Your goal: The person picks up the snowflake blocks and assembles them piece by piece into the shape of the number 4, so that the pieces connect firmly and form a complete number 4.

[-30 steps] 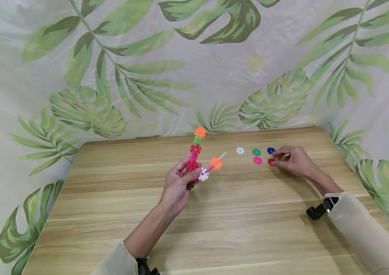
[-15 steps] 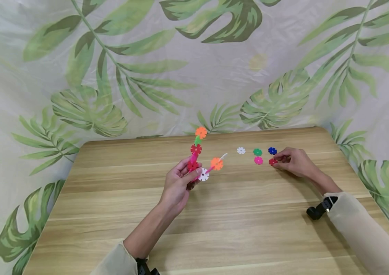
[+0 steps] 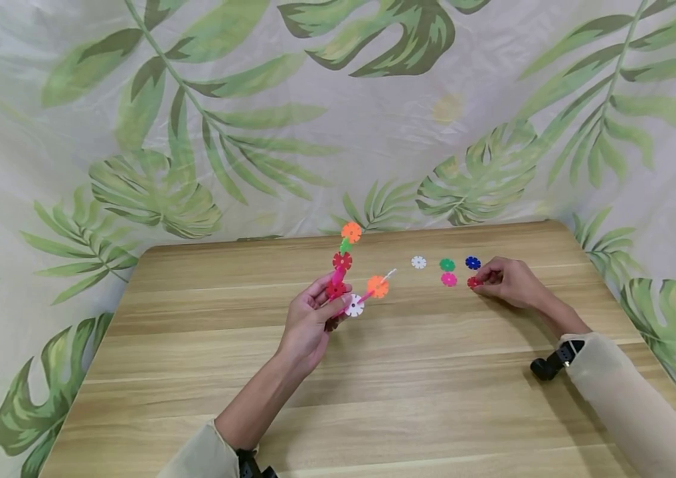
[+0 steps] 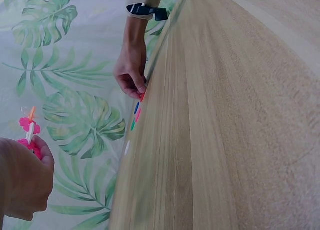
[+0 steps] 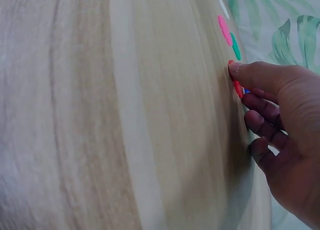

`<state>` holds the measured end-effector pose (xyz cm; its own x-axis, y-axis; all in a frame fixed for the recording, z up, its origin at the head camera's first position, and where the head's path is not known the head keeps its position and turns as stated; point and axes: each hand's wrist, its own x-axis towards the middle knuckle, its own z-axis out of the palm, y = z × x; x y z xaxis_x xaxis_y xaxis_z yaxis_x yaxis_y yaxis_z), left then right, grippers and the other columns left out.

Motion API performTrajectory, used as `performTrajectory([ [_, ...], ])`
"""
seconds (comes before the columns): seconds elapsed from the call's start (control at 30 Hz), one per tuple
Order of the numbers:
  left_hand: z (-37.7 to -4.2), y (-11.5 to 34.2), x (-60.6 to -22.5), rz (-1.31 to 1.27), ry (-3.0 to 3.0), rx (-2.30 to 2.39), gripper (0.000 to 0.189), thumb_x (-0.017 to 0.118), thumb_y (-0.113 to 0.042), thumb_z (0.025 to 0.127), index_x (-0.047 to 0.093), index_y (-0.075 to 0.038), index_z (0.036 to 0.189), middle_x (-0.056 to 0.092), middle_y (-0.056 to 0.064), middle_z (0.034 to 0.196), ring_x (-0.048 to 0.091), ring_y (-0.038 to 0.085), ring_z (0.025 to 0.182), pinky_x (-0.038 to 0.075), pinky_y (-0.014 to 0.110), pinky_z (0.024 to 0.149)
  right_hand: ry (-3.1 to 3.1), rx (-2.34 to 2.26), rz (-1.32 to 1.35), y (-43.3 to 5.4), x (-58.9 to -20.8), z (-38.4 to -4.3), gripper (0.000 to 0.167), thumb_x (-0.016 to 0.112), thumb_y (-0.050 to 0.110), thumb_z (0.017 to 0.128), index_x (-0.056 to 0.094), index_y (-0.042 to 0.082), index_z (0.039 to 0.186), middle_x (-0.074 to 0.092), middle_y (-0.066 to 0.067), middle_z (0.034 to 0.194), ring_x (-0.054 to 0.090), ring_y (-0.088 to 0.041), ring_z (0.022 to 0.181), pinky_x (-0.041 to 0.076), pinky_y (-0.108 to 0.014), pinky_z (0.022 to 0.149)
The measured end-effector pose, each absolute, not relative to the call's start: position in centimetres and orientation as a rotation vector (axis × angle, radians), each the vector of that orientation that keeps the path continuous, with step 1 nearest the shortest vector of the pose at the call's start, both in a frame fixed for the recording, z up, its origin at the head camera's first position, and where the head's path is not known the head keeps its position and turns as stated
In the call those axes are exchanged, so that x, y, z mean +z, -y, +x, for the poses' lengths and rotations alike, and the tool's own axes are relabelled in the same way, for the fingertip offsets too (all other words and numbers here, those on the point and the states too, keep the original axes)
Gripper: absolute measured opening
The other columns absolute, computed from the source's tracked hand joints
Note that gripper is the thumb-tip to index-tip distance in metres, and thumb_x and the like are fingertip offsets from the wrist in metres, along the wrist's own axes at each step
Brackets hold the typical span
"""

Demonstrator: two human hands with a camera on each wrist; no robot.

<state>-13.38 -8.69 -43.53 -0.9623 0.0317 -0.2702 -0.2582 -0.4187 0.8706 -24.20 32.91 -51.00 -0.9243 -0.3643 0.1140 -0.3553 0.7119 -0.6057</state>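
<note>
My left hand (image 3: 308, 325) grips a curved chain of slotted snowflake discs (image 3: 342, 261) over the middle of the table, thumb across its front. Orange, green, red, pink and white discs show in the chain; its lower part is partly hidden by the fingers. At the right, my right hand (image 3: 516, 282) pinches a red snowflake disc (image 3: 472, 283) at the tabletop. In the right wrist view, the thumb lies over the red disc (image 5: 238, 88), with the other fingers curled behind. Just beyond it lies a blue disc (image 3: 473, 263).
Left of the right hand lie a green disc (image 3: 447, 264), a pink disc (image 3: 449, 279) and a white disc (image 3: 418, 262), flat on the wooden table (image 3: 194, 372). A leaf-patterned cloth (image 3: 290, 133) hangs behind the table's back edge.
The right fingers have drawn back from beside the blue disc and closed in on the red one. The left hand keeps the chain in nearly the same place.
</note>
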Motion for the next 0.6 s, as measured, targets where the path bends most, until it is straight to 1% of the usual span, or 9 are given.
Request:
performTrajectory([
  [0.23,-13.25,8.67,-43.47,-0.312,-1.592,2.478,0.047,0.069,0.007,0.098,0.061,-0.006,0.143,0.074,0.006,0.117,0.072,0.016,0.102,0.061,0.025,0.081,-2.888,-1.019,-0.566,-32.93,-51.12,-24.19,0.026,0.09,0.01,0.085,0.076,0.0,0.105,0.073,-0.008,0.09,0.063,-0.013,0.078,0.051,-0.02,0.066],
  [0.43,-13.31,8.64,-43.46,-0.311,-1.6,2.472,0.048,0.069,0.006,0.098,0.061,-0.006,0.144,0.073,0.007,0.118,0.072,0.017,0.102,0.061,0.025,0.08,-2.897,-0.977,-0.586,-33.01,-50.9,-24.2,0.024,0.09,0.011,0.085,0.078,0.002,0.104,0.072,-0.006,0.089,0.062,-0.013,0.078,0.05,-0.02,0.066],
  [0.6,-13.29,8.68,-43.48,-0.314,-1.602,2.471,0.048,0.069,0.007,0.098,0.06,-0.006,0.144,0.071,0.014,0.125,0.071,0.017,0.101,0.061,0.025,0.079,-2.84,-0.961,-0.572,-32.87,-50.56,-24.61,0.025,0.09,0.012,0.086,0.076,0.001,0.104,0.071,-0.005,0.089,0.061,-0.014,0.078,0.05,-0.021,0.067],
])
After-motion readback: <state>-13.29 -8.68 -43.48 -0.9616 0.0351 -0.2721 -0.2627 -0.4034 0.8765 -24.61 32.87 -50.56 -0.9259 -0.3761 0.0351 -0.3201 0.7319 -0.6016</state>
